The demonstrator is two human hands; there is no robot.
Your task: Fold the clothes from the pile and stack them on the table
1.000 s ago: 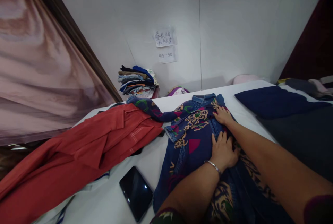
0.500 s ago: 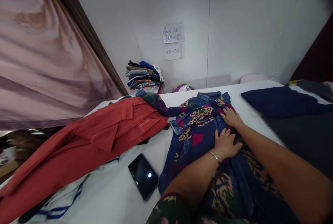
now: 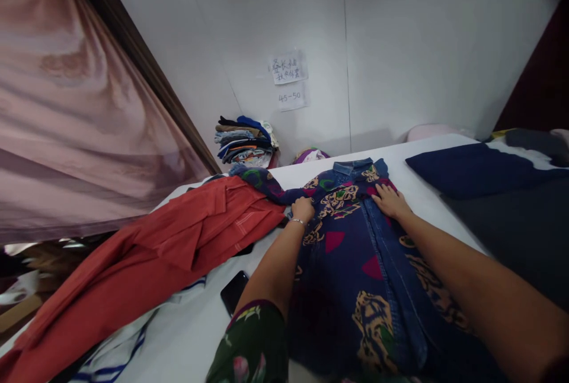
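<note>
A dark blue patterned denim coat [image 3: 342, 264] lies spread on the table, its collar at the far end. Tan, green and magenta figures cover it. One sleeve stretches left across the end of a red garment [image 3: 146, 252]. My left hand [image 3: 303, 210], with a bracelet at the wrist, is closed on the coat's left edge near the sleeve; its fingertips are hidden. Across the upper right of the coat, my right hand [image 3: 390, 200] rests flat with fingers spread. A black phone-like device [image 3: 233, 291] is partly covered by my left forearm.
Folded clothes [image 3: 246, 143] are stacked beyond the table's far edge, by the wall. Dark blue cloth [image 3: 471, 169] lies at the right. A pink curtain [image 3: 89, 110] hangs at the left. Handwritten paper signs [image 3: 288, 67] are on the wall.
My left hand has moved from the coat's middle to its left edge and closed there. My right hand stays on the upper right part. The left forearm now covers part of the black device.
</note>
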